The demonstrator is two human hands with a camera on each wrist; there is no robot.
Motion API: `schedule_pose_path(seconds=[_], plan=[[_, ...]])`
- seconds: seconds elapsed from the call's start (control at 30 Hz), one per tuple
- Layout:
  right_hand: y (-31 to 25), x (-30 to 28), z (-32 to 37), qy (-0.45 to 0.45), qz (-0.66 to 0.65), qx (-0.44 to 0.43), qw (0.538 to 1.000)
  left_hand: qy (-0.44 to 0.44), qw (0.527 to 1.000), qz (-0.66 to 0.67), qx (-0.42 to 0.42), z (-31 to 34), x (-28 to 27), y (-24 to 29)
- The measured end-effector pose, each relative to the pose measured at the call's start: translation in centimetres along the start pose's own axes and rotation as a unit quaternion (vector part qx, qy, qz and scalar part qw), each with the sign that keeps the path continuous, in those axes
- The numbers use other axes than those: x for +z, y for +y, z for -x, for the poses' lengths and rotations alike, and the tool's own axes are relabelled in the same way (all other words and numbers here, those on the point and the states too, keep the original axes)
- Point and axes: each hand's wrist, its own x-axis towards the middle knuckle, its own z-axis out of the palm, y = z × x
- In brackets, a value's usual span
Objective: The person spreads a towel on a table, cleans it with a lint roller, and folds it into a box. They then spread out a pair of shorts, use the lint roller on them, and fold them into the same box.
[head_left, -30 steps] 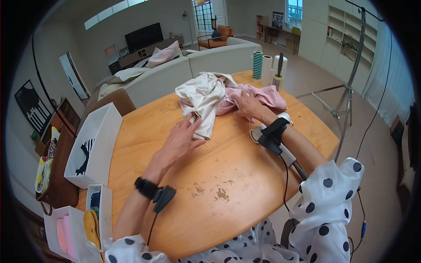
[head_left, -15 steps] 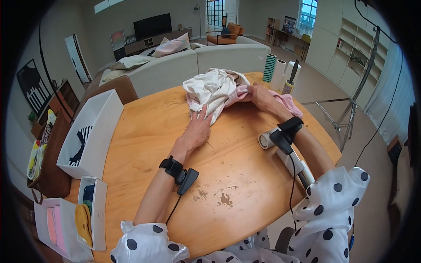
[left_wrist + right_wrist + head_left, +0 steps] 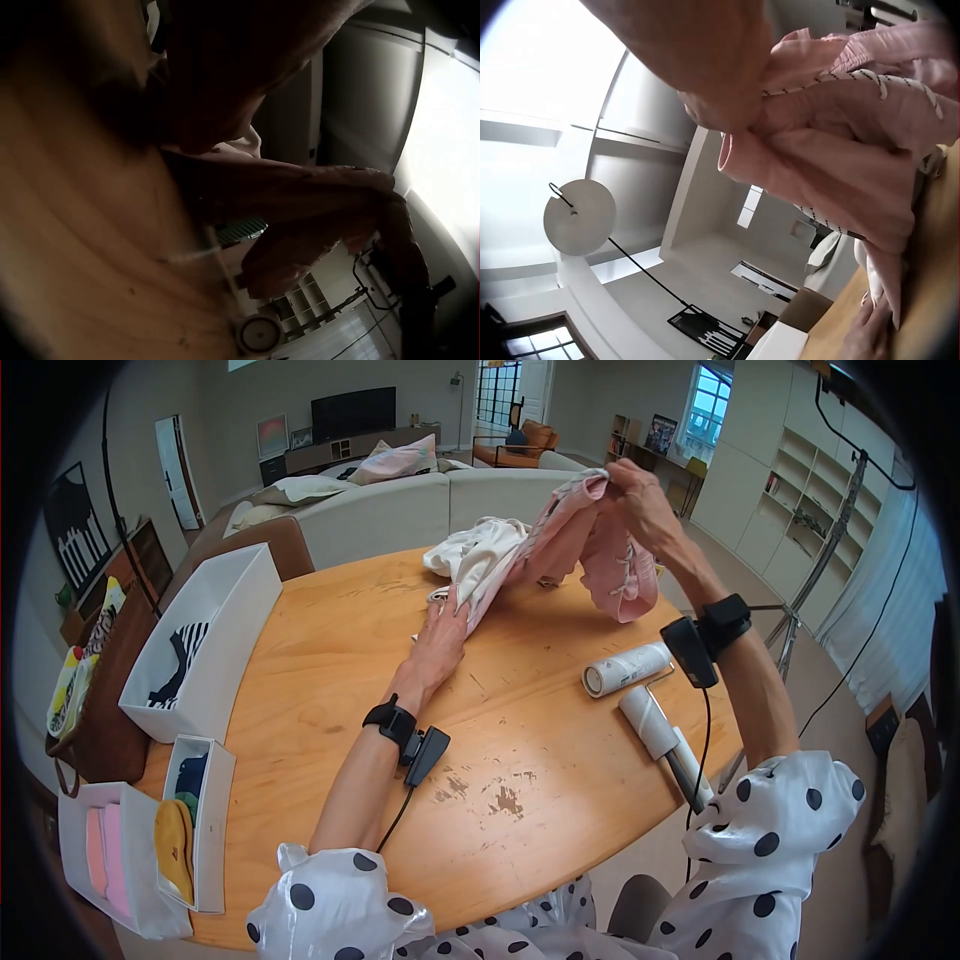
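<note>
My right hand [image 3: 645,510] grips the top of a pink garment [image 3: 570,540] and holds it raised over the far side of the table. A white cord with dark flecks runs along the garment, clear in the right wrist view, and its lower part hangs in folds. My left hand [image 3: 437,645] rests low on the table with extended fingers on the near end of the cloth, where pink meets a bunched white garment [image 3: 480,550]. The left wrist view is dark and shows the pink cloth [image 3: 315,187] stretching up toward the right hand.
Lint rollers [image 3: 628,668] lie at the right of the wooden table [image 3: 330,660], beside my right forearm. Along the left edge stand a long white box [image 3: 255,595] with striped cloth, a narrow box [image 3: 215,820] and a box with folded pink cloth [image 3: 75,850]. A sofa [image 3: 380,510] stands beyond.
My right hand has lifted the pink garment off the table, up and to the right. My left hand moved onto the near edge of the cloth and stays there.
</note>
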Motion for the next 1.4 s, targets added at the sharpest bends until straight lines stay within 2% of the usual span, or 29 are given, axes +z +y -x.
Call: schedule_pose_path(seconds=[0.07,0.17,0.2,0.27,0.3,0.4,0.43,0.47,0.5,0.57,0.63,0.73,0.77,0.83,0.87,0.9,0.93,1.0,1.07,1.13,1.2,1.27,1.3,1.33,1.4], plan=[[-0.7,-1.5,-0.6,0.008,0.013,-0.005,1.0,0.002,1.0,-0.009,-0.014,-0.2,0.3,0.0],[-1.0,-3.7,-2.3,0.112,0.004,-0.052,0.992,-0.012,1.0,-0.007,-0.009,-0.2,0.1,0.1],[-1.9,-4.9,-2.6,0.111,0.005,-0.053,0.992,-0.028,1.0,-0.005,0.001,-0.1,-0.2,-0.1],[-4.0,-7.6,-3.4,0.15,-0.048,-0.016,0.987,-0.045,0.999,-0.003,0.012,0.5,-0.7,-0.3],[-4.9,-8.8,-3.7,0.163,-0.066,-0.003,0.984,-0.025,0.999,0.02,0.031,0.9,-0.7,-0.4],[-7.9,-11.2,-4.6,0.117,-0.162,-0.028,0.979,0.018,0.995,0.06,0.073,1.4,-2.4,-0.8],[-9.3,-12.1,-4.5,0.11,-0.18,-0.031,0.977,0.004,0.958,0.287,-0.008,1.3,-3.6,-1.1],[-12.2,-12.7,-3.6,0.061,-0.216,0.008,0.975,0.017,0.905,0.421,-0.056,1.1,-4.9,-1.9],[-15.1,-12.7,-2.7,0.011,-0.252,0.047,0.966,0.043,0.83,0.547,-0.1,1.0,-6.4,-2.7],[-17.5,-11.1,-2.0,-0.041,-0.301,0.088,0.949,0.082,0.705,0.7,-0.085,3.0,-11.8,-1.5],[-18.4,-8.6,-1.6,-0.075,-0.283,0.043,0.955,0.066,0.611,0.786,-0.062,6.3,-19.3,3.1],[-20.0,-4.7,-0.9,-0.128,-0.25,-0.024,0.96,0.141,0.739,0.658,-0.039,10.4,-23.6,6.1],[-21.0,-3.7,-0.5,-0.13,-0.259,-0.024,0.957,0.142,0.742,0.654,-0.048,11.4,-23.6,6.4],[-23.4,-1.8,0.9,-0.183,-0.186,-0.038,0.965,0.106,0.879,0.462,-0.052,13.0,-23.9,6.5],[-24.2,-0.8,1.5,-0.184,-0.194,-0.04,0.963,0.083,0.929,0.357,-0.052,13.8,-24.0,6.4],[-24.8,0.3,2.1,-0.227,-0.223,-0.036,0.947,0.081,0.931,0.352,-0.057,14.5,-23.4,5.9],[-25.3,1.4,2.6,-0.267,-0.25,-0.034,0.93,0.117,0.929,0.347,-0.059,15.1,-22.1,4.9],[-25.9,4.0,3.6,-0.245,-0.255,-0.058,0.934,0.188,0.921,0.336,-0.062,16.2,-20.4,3.2],[-26.1,6.0,4.3,-0.207,-0.254,-0.106,0.939,0.183,0.91,0.363,-0.082,17.2,-20.9,2.8],[-25.6,7.0,5.3,-0.199,-0.268,-0.103,0.937,0.175,0.878,0.426,-0.125,18.4,-21.1,2.1],[-24.6,7.3,6.7,-0.184,-0.289,-0.097,0.935,0.169,0.88,0.418,-0.15,19.6,-21.0,1.3],[-23.3,6.4,8.3,-0.223,-0.293,-0.067,0.927,0.157,0.881,0.403,-0.189,20.6,-20.5,0.6],[-22.5,5.8,9.3,-0.254,-0.296,-0.036,0.92,0.158,0.88,0.406,-0.192,21.1,-20.1,0.3],[-21.1,5.8,10.6,-0.257,-0.296,-0.037,0.919,0.186,0.897,0.361,-0.173,21.5,-19.7,-0.1],[-18.6,6.3,13.4,-0.239,-0.205,-0.146,0.938,0.242,0.925,0.262,-0.132,22.5,-19.5,-0.6]])
